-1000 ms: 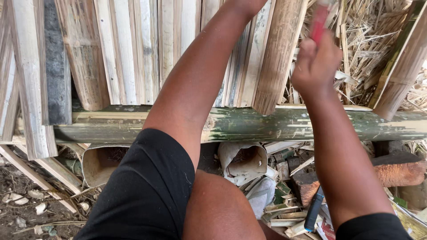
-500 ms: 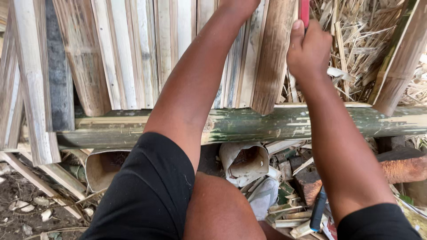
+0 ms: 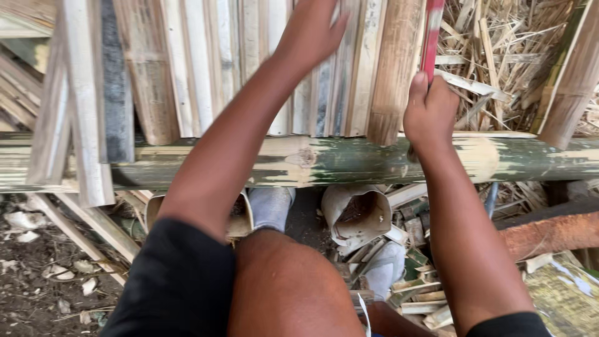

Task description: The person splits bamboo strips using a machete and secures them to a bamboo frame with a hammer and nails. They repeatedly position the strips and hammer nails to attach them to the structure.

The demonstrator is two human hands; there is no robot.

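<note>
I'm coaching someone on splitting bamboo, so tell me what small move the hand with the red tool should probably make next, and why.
Probably a short stroke down along the brown bamboo slat. The right hand grips the red-handled tool upright beside that slat, just above the green bamboo pole, while the left hand presses on the neighbouring pale slats.

an outdoor bamboo workshop: split bamboo slats (image 3: 206, 68), a green pole (image 3: 324, 159), offcuts (image 3: 412, 293) on dirt.

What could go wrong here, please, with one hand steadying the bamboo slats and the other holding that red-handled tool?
The left hand lies flat on the split bamboo slats, close to the red-handled tool in the right hand; a stray swing might hit fingers. Slat edges could give splinters. The loose slats only lean on the green bamboo pole and might slide.
</note>
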